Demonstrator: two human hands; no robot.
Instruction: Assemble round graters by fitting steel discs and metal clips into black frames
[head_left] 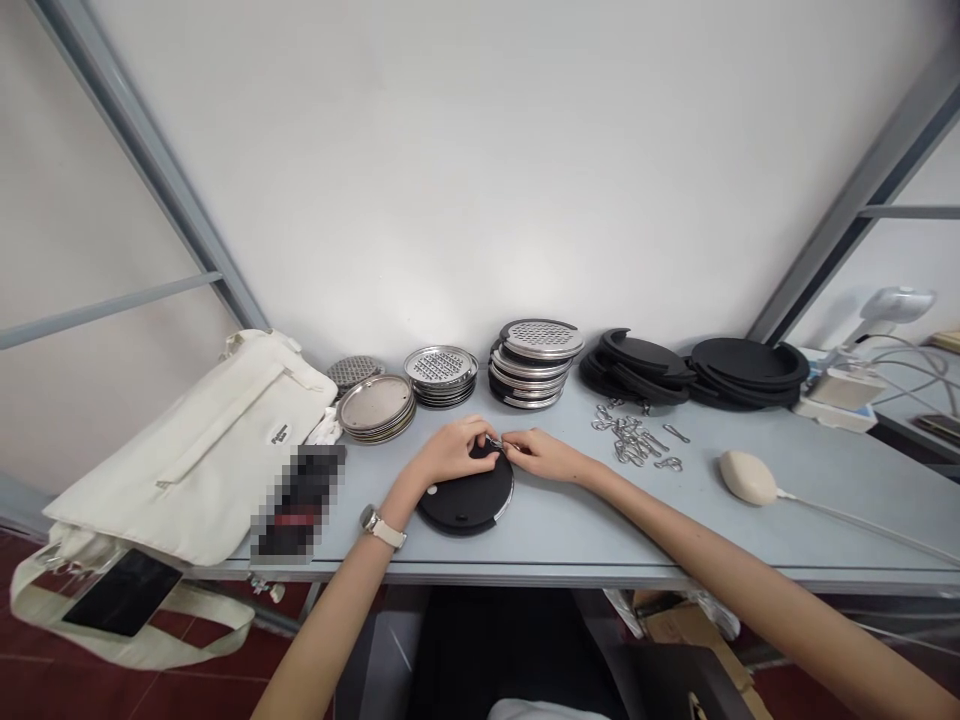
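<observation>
My left hand [450, 450] and my right hand [544, 455] meet over a round black disc with a metal rim [466, 503], which lies flat on the table. Between their fingertips is a small metal clip [495, 442], mostly hidden by my fingers. My left hand rests on the disc's upper edge. A loose pile of similar metal clips [628, 438] lies to the right of my right hand. Behind my hands stand stacks of perforated metal discs [537, 365] and black rings [636, 366].
A cream canvas bag [187, 450] lies at the table's left end, next to a pixelated object [298, 503]. A beige oval object with a white cord [747, 478] lies on the right. A white wall rises behind the grey table [600, 530].
</observation>
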